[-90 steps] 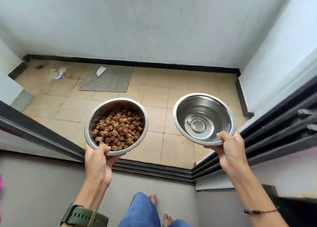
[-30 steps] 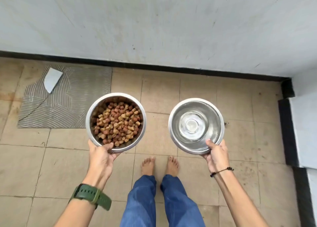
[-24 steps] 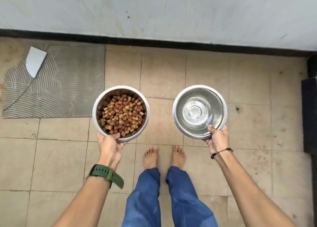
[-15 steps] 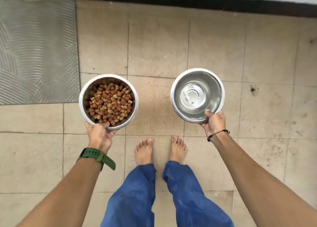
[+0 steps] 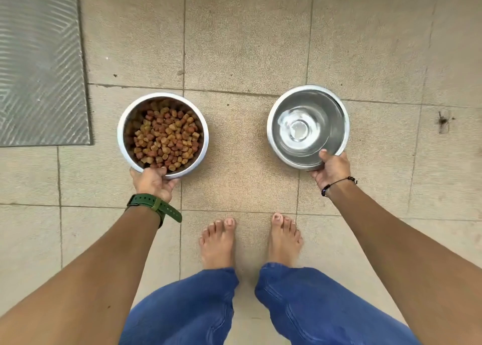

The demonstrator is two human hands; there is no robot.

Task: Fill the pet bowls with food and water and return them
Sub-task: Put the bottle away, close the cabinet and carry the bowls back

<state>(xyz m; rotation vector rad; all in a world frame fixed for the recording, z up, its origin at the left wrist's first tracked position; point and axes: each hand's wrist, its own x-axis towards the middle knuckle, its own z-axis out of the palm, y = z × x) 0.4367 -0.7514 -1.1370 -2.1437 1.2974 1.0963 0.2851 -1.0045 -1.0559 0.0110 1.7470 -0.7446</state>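
A steel bowl (image 5: pixel 122 136) full of brown kibble (image 5: pixel 165 140) is low over the tan floor tiles, left of centre. My left hand (image 5: pixel 154 183) grips its near rim, thumb over the edge. To the right is a second steel bowl (image 5: pixel 341 120) holding clear water (image 5: pixel 300 129). My right hand (image 5: pixel 331 168) grips that bowl's near rim, thumb inside. I cannot tell whether either bowl touches the floor.
A grey ribbed mat (image 5: pixel 39 63) lies on the tiles at the upper left. My bare feet (image 5: pixel 250 240) and blue trouser legs stand just behind the bowls. A dark smudge (image 5: pixel 443 121) marks a tile at the right.
I have stepped onto the tiled floor and bent down. Both bowls have come lower toward the tiles, and the wall has left the view.
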